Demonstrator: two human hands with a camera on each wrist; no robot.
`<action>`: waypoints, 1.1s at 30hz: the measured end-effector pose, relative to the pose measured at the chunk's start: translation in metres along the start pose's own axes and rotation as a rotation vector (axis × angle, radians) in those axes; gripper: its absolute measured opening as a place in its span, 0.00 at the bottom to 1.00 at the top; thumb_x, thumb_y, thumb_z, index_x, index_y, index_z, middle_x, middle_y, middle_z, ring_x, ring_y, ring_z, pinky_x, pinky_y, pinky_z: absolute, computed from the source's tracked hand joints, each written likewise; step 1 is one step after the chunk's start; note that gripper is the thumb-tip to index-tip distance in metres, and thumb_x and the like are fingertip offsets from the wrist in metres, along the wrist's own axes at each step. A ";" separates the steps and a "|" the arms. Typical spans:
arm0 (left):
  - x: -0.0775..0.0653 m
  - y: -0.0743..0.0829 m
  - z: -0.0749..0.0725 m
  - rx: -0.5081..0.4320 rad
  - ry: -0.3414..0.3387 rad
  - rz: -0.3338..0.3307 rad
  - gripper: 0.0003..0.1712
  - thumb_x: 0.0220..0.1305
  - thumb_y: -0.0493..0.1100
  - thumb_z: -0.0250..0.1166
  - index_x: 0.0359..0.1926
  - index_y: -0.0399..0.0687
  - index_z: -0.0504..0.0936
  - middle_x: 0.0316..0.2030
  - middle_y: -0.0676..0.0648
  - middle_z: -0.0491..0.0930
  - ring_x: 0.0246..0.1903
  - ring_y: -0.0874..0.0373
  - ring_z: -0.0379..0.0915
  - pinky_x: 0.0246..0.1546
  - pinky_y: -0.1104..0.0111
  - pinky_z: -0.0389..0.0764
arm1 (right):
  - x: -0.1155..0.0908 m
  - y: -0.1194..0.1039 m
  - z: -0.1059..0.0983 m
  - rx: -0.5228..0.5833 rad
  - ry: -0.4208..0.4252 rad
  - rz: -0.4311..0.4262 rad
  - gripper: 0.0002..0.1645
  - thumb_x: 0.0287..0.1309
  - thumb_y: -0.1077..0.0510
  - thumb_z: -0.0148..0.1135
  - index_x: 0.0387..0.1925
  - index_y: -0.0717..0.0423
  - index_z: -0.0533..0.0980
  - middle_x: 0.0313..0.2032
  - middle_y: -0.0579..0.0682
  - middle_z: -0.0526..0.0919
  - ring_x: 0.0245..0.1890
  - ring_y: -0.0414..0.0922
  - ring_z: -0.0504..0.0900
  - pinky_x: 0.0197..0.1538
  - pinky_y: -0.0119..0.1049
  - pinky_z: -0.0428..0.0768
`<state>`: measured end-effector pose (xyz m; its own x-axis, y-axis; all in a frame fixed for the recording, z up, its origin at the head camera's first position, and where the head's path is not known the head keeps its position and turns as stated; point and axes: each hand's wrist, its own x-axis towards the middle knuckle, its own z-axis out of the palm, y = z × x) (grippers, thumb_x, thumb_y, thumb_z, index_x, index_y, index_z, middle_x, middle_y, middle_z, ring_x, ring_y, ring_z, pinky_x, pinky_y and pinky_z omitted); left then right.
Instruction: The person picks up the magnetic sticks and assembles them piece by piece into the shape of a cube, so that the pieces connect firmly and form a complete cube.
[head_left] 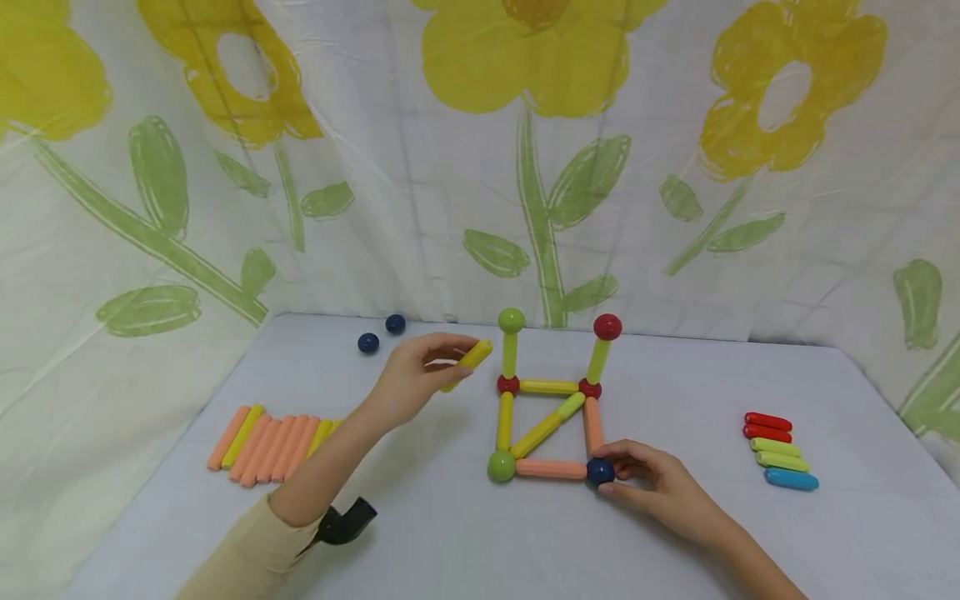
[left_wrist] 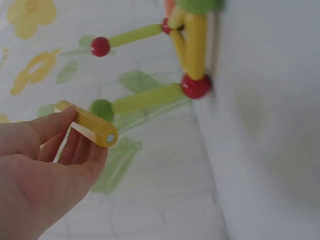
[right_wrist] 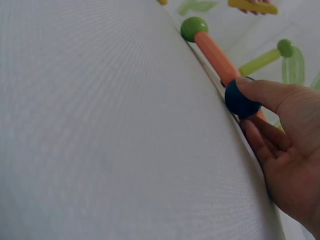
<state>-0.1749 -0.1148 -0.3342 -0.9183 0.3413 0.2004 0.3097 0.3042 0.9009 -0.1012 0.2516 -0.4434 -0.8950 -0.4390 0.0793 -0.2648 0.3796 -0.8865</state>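
My left hand (head_left: 411,377) pinches a yellow magnetic rod (head_left: 477,352) in the air, left of the built frame. In the left wrist view a silvery disc shows at the end of that rod (left_wrist: 92,125). Low at the frame's front right corner, my right hand (head_left: 663,490) grips a dark blue ball (head_left: 600,471) between thumb and fingers. Salmon rods (head_left: 551,469) run from this ball to a green ball (head_left: 502,466) and toward a red ball (head_left: 590,388). A yellow and lime diagonal (head_left: 546,427) crosses the square. Two lime uprights (head_left: 509,357) at the back carry a green and a red ball (head_left: 607,327).
Salmon and yellow rods (head_left: 273,448) lie in a row at the left, partly behind my left forearm. Two dark blue balls (head_left: 368,342) sit at the back left. Several short red, lime and blue rods (head_left: 791,479) lie at the right. A flowered cloth (head_left: 375,250) hangs behind the table.
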 end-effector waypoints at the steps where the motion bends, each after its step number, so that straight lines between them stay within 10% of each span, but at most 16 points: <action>1: 0.008 0.004 0.004 -0.030 0.004 0.013 0.22 0.68 0.29 0.70 0.62 0.34 0.82 0.58 0.37 0.84 0.58 0.43 0.82 0.58 0.61 0.85 | 0.000 0.000 0.000 0.001 0.000 0.005 0.23 0.69 0.58 0.70 0.62 0.59 0.79 0.57 0.58 0.84 0.50 0.35 0.81 0.54 0.25 0.83; 14: 0.087 0.037 0.033 -0.219 0.020 0.192 0.20 0.66 0.26 0.70 0.59 0.30 0.84 0.54 0.34 0.86 0.56 0.44 0.84 0.59 0.61 0.85 | 0.002 -0.001 0.004 0.000 0.007 -0.023 0.22 0.69 0.58 0.70 0.62 0.59 0.79 0.57 0.58 0.84 0.49 0.34 0.82 0.54 0.25 0.83; 33: 0.117 0.030 0.055 0.255 -0.238 0.220 0.16 0.70 0.31 0.69 0.57 0.37 0.88 0.55 0.41 0.87 0.54 0.50 0.83 0.54 0.69 0.85 | -0.001 0.003 0.002 -0.016 0.031 -0.037 0.22 0.69 0.59 0.70 0.61 0.59 0.79 0.56 0.57 0.85 0.48 0.34 0.82 0.53 0.25 0.83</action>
<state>-0.2591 -0.0170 -0.3049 -0.7501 0.6097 0.2563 0.5710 0.4014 0.7162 -0.1008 0.2516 -0.4471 -0.8954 -0.4271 0.1261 -0.3032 0.3772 -0.8751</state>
